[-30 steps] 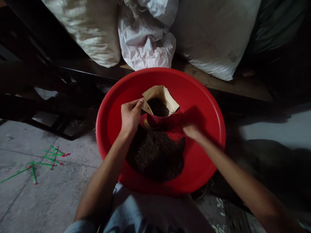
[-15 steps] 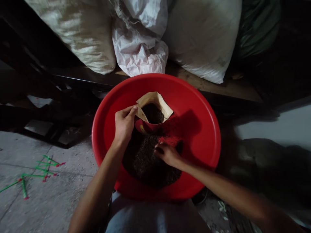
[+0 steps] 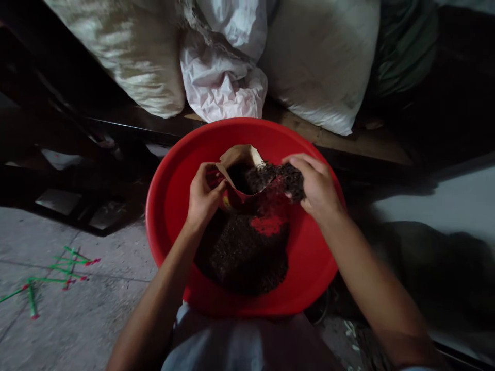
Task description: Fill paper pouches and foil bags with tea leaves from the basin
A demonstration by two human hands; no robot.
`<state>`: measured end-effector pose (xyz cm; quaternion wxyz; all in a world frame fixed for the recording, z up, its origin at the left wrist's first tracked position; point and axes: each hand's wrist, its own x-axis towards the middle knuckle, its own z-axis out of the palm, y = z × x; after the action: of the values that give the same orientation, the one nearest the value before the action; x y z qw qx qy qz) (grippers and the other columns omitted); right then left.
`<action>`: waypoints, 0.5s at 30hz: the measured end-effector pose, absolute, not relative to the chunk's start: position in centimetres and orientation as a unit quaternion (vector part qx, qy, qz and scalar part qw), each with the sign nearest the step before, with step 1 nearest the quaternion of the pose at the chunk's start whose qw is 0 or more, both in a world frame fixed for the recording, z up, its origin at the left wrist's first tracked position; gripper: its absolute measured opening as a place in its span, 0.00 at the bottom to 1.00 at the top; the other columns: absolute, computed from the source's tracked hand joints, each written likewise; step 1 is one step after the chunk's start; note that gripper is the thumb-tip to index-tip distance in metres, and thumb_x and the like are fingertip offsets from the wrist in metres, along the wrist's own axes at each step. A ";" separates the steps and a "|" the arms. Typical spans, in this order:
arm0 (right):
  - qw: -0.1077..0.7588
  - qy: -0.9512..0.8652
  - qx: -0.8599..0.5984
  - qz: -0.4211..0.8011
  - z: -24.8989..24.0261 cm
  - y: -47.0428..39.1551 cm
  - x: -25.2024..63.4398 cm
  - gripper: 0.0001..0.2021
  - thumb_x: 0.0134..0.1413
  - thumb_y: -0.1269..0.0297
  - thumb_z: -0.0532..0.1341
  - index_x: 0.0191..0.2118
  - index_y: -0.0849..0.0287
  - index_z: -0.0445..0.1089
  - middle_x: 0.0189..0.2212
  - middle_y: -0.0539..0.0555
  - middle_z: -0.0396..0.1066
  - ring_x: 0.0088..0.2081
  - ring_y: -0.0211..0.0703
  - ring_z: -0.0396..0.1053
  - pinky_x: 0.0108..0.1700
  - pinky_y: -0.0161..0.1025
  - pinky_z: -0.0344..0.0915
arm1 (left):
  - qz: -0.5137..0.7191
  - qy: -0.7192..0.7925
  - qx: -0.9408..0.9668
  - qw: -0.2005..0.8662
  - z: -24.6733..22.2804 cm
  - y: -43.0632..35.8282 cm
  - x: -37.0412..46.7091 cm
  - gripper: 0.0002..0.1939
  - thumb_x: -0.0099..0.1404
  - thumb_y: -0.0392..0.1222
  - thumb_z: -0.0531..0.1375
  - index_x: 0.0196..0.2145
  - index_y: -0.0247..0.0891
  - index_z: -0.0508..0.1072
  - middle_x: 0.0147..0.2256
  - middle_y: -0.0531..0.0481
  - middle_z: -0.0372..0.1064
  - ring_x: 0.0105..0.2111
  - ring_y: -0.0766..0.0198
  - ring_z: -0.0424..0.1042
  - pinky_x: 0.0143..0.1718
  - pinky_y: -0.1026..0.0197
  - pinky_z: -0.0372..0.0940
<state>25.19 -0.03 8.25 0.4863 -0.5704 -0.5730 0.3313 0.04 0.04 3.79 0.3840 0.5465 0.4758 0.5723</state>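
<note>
A large red basin (image 3: 166,206) holds a heap of dark, loose, dried material (image 3: 240,255). Upright in it stands a red bag (image 3: 242,198) with a pale inner lining, its mouth open and dark material inside. My left hand (image 3: 207,196) grips the bag's left edge between thumb and fingers. At the bag's right side, my right hand (image 3: 315,183) is closed round a clump of the dark material (image 3: 293,181), and some of it trails over the bag's rim.
Behind the basin, white and beige sacks (image 3: 224,87) rest on a wooden ledge (image 3: 309,131). Green sticks with red ends (image 3: 69,265) lie on the concrete floor at left. A dark green sack (image 3: 406,51) stands at the back right.
My right hand has risen from the heap to the bag's right rim, now with a clump of dark material. My left hand has shifted slightly on the bag's edge. More material shows at the bag's mouth.
</note>
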 end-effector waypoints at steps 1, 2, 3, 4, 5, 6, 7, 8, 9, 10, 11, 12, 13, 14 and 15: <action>0.475 -0.546 -0.602 0.337 6.9 -0.4 26.4 0.19 0.66 0.46 0.57 0.43 0.56 0.75 0.35 0.55 0.77 0.32 0.47 0.75 0.38 0.48 0.76 | 0.571 0.474 0.561 0.367 3.7 0.2 -0.1 0.23 0.59 0.33 0.64 0.53 0.39 0.71 0.51 0.43 0.73 0.47 0.57 0.77 0.48 0.54 0.76; 0.451 -0.539 -0.635 0.322 5.7 -1.0 27.4 0.21 0.66 0.43 0.56 0.43 0.57 0.75 0.36 0.57 0.77 0.35 0.51 0.76 0.41 0.51 0.77 | 0.561 0.471 0.590 0.338 3.6 0.4 -0.3 0.26 0.60 0.30 0.63 0.56 0.41 0.69 0.54 0.42 0.71 0.49 0.56 0.77 0.48 0.54 0.77; 0.411 -0.554 -0.665 0.286 4.7 -1.8 28.1 0.23 0.66 0.41 0.55 0.44 0.56 0.75 0.40 0.60 0.78 0.43 0.55 0.77 0.47 0.56 0.77 | 0.541 0.464 0.633 0.303 3.6 0.7 -0.6 0.27 0.60 0.28 0.61 0.57 0.43 0.70 0.60 0.41 0.66 0.52 0.55 0.75 0.50 0.53 0.76; 0.374 -0.580 -0.686 0.232 4.0 -2.7 28.5 0.25 0.66 0.40 0.55 0.48 0.56 0.75 0.48 0.63 0.77 0.53 0.61 0.75 0.54 0.62 0.74 | 0.511 0.452 0.680 0.268 3.5 1.0 -1.1 0.28 0.60 0.26 0.60 0.57 0.44 0.72 0.66 0.41 0.60 0.56 0.53 0.73 0.52 0.51 0.76; 0.351 -0.611 -0.687 0.178 3.6 -3.5 28.4 0.26 0.67 0.40 0.54 0.54 0.55 0.73 0.58 0.66 0.73 0.62 0.64 0.69 0.60 0.67 0.68 | 0.477 0.436 0.726 0.237 3.5 1.3 -1.6 0.28 0.60 0.24 0.58 0.55 0.45 0.74 0.71 0.43 0.53 0.59 0.52 0.71 0.55 0.49 0.75; 0.329 -0.651 -0.671 0.134 3.5 -4.1 27.9 0.27 0.68 0.42 0.55 0.60 0.54 0.70 0.66 0.66 0.65 0.69 0.66 0.60 0.65 0.70 0.63 | 0.442 0.420 0.764 0.213 3.5 1.7 -2.2 0.27 0.60 0.23 0.57 0.52 0.45 0.77 0.73 0.45 0.49 0.61 0.50 0.70 0.57 0.46 0.74; 0.312 -0.694 -0.641 0.103 3.7 -4.4 27.2 0.26 0.68 0.45 0.57 0.65 0.52 0.67 0.71 0.65 0.57 0.73 0.65 0.53 0.67 0.71 0.60 | 0.409 0.404 0.794 0.198 3.6 2.1 -2.8 0.26 0.60 0.23 0.56 0.49 0.44 0.79 0.74 0.46 0.48 0.62 0.49 0.69 0.59 0.44 0.72; 0.298 -0.735 -0.603 0.084 4.1 -4.4 26.4 0.25 0.68 0.50 0.59 0.65 0.51 0.67 0.74 0.63 0.52 0.74 0.64 0.51 0.68 0.69 0.60 | 0.379 0.392 0.817 0.190 3.7 2.5 -3.5 0.25 0.60 0.22 0.55 0.48 0.43 0.81 0.73 0.45 0.52 0.61 0.49 0.70 0.60 0.43 0.72; 0.279 -0.774 -0.563 0.077 4.7 -4.0 25.6 0.21 0.67 0.55 0.61 0.62 0.51 0.70 0.73 0.62 0.54 0.72 0.63 0.56 0.67 0.65 0.64 | 0.354 0.383 0.834 0.182 4.0 2.9 -4.1 0.25 0.60 0.22 0.55 0.46 0.42 0.82 0.69 0.43 0.60 0.60 0.49 0.71 0.59 0.44 0.71; 0.259 -0.804 -0.530 0.074 5.3 -3.3 25.1 0.16 0.65 0.61 0.62 0.56 0.52 0.75 0.68 0.62 0.61 0.67 0.61 0.63 0.64 0.60 0.69 | 0.335 0.376 0.847 0.172 4.3 3.2 -4.7 0.23 0.60 0.23 0.55 0.45 0.41 0.83 0.63 0.41 0.68 0.58 0.50 0.73 0.58 0.45 0.72; 0.245 -0.823 -0.507 0.072 5.8 -2.4 25.0 0.11 0.65 0.65 0.62 0.49 0.53 0.78 0.61 0.61 0.69 0.60 0.58 0.71 0.58 0.56 0.73 | 0.319 0.369 0.858 0.163 4.7 3.5 -5.3 0.22 0.61 0.24 0.56 0.44 0.41 0.83 0.56 0.41 0.74 0.54 0.51 0.76 0.56 0.48 0.73; 0.242 -0.833 -0.492 0.069 6.2 -1.5 25.1 0.08 0.64 0.68 0.62 0.43 0.54 0.79 0.52 0.60 0.74 0.51 0.53 0.76 0.53 0.51 0.75 | 0.310 0.362 0.865 0.154 5.1 3.6 -5.7 0.19 0.63 0.26 0.56 0.43 0.40 0.83 0.48 0.42 0.78 0.49 0.53 0.78 0.52 0.52 0.73; 0.250 -0.836 -0.485 0.066 6.5 -0.8 25.5 0.07 0.65 0.68 0.62 0.40 0.55 0.79 0.45 0.57 0.76 0.44 0.49 0.77 0.49 0.48 0.75 | 0.309 0.357 0.869 0.149 5.4 3.6 -6.1 0.17 0.65 0.28 0.57 0.42 0.40 0.83 0.43 0.43 0.79 0.44 0.56 0.79 0.48 0.56 0.74; 0.264 -0.833 -0.483 0.063 6.6 -0.2 26.1 0.07 0.66 0.66 0.63 0.38 0.54 0.80 0.39 0.55 0.77 0.40 0.46 0.76 0.46 0.45 0.74 | 0.315 0.355 0.868 0.146 5.7 3.4 -6.4 0.14 0.67 0.31 0.57 0.40 0.39 0.83 0.39 0.45 0.79 0.40 0.58 0.79 0.44 0.59 0.73; 0.280 -0.826 -0.485 0.057 6.5 0.1 26.7 0.07 0.66 0.63 0.64 0.37 0.54 0.80 0.37 0.54 0.77 0.38 0.45 0.76 0.45 0.44 0.73 | 0.327 0.360 0.862 0.143 5.9 3.1 -6.5 0.12 0.68 0.34 0.58 0.39 0.39 0.83 0.38 0.45 0.79 0.37 0.60 0.78 0.41 0.61 0.72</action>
<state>26.65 0.13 6.54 0.2801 -0.4851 -0.8264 0.0571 -6.50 3.14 5.89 0.1435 0.8619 0.3599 0.3271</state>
